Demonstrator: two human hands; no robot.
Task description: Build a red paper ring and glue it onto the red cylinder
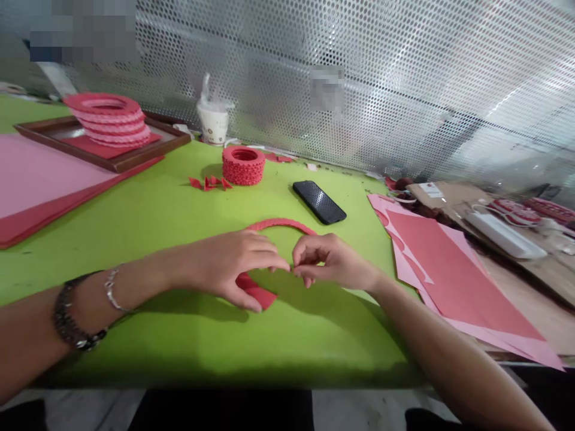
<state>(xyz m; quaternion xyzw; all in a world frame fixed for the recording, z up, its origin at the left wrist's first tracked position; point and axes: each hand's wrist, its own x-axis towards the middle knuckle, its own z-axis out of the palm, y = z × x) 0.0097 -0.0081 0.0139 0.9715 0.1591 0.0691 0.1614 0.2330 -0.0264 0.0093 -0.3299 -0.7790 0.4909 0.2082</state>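
Observation:
My left hand (233, 260) hovers low over the green table, thumb and fingers spread apart. Beneath it lies a red paper piece (260, 294), partly hidden by the palm; I cannot tell whether the thumb touches it. My right hand (326, 260) is closed in a pinch close to the left index fingertip, and whatever is between its fingers is too small to make out. Behind both hands curves a red paper band (283, 222), its ends hidden by the hands.
A black phone (319, 202) lies beyond my right hand. Further back are a stack of red paper rings (243, 166), small folded red pieces (210, 183) and a paper cup (213, 124). Pink rings (110, 120) sit in a wooden tray (121, 163). Paper sheets (453, 269) cover the right.

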